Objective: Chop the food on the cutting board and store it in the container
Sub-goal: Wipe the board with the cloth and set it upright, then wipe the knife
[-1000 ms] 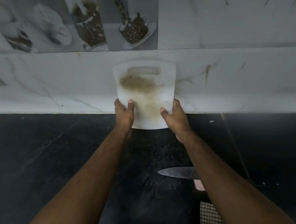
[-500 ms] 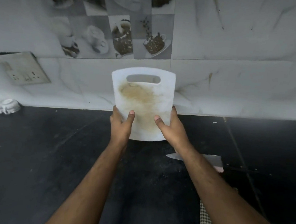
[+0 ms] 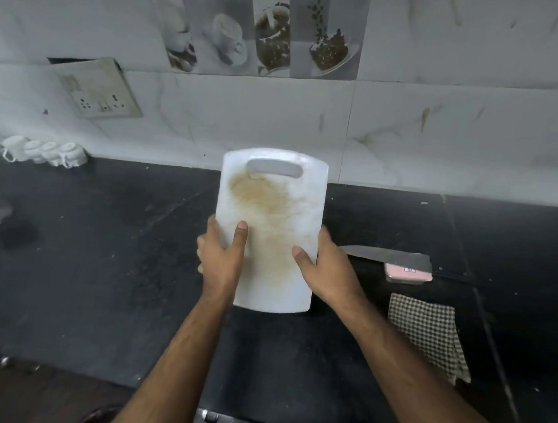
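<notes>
1. A white board (image 3: 268,231), stained brown, was held over the dark bench (image 3: 93,260), its handle slot toward the wall.
2. The board's left edge was gripped by the left hand (image 3: 222,260), thumb laid on top.
3. Its right edge was gripped by the right hand (image 3: 328,271), thumb on top.
4. A knife (image 3: 393,259) was seen right of the board, with a checked cloth (image 3: 428,334) nearer than the knife.
5. No food was seen on the board.
</notes>
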Demonstrator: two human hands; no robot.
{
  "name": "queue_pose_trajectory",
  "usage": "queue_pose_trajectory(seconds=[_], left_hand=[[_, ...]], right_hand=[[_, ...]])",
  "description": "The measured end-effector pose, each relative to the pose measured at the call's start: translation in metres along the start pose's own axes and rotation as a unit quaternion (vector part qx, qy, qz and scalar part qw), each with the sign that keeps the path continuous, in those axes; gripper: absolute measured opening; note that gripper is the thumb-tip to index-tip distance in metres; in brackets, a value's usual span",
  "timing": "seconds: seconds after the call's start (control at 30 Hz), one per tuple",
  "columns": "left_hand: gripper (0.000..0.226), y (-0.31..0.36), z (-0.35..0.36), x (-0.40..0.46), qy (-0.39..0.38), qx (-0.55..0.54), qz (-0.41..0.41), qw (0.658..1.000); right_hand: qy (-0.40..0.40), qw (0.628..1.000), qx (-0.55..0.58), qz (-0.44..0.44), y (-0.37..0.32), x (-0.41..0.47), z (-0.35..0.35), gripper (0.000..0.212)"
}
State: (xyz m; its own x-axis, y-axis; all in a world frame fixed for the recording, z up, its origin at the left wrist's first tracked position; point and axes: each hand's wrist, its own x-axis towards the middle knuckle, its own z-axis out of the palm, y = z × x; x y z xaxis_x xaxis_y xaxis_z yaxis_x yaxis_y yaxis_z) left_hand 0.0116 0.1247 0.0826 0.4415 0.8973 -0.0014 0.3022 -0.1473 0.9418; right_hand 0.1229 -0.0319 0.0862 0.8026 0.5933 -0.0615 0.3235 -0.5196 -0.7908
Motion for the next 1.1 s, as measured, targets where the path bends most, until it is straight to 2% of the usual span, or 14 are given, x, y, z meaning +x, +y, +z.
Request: queue_pose_trajectory(seconds=[0.17,0.33,0.53,0.67,0.87,1.0,1.1], left_hand=[[0.059,-0.04,-0.015,-0.033,-0.012,0.003,-0.038,0.999],[0.06,-0.069,-0.026,-0.059,-0.019,0.032,-0.078,0.996],[0.077,-0.082,-0.035,-0.086,-0.048,0.074,-0.127,0.988],[0.056,-0.085,-0.035,-0.099,-0.067,0.091,-0.135,0.984],[0.054,-0.09,-0.026,-0.109,-0.097,0.116,-0.151,0.977],[0.039,-0.093,-0.022,-0.118,-0.105,0.092,-0.191,0.972],[0.034,-0.099,-0.019,-0.122,-0.094,0.026,-0.231,0.968]], right_hand=[[-0.037,0.998,-0.034,0.044,0.019,-0.035,0.021,0.072],[-0.065,0.994,-0.054,0.064,0.03,-0.064,0.036,0.066],[-0.087,0.987,-0.108,0.08,0.039,-0.092,0.044,0.076],[-0.067,0.987,-0.119,0.079,0.048,-0.099,0.043,0.07],[-0.067,0.984,-0.132,0.102,0.064,-0.109,0.035,0.068],[-0.048,0.982,-0.143,0.114,0.064,-0.104,0.024,0.062],[-0.047,0.983,-0.138,0.108,0.064,-0.093,0.017,0.057]])
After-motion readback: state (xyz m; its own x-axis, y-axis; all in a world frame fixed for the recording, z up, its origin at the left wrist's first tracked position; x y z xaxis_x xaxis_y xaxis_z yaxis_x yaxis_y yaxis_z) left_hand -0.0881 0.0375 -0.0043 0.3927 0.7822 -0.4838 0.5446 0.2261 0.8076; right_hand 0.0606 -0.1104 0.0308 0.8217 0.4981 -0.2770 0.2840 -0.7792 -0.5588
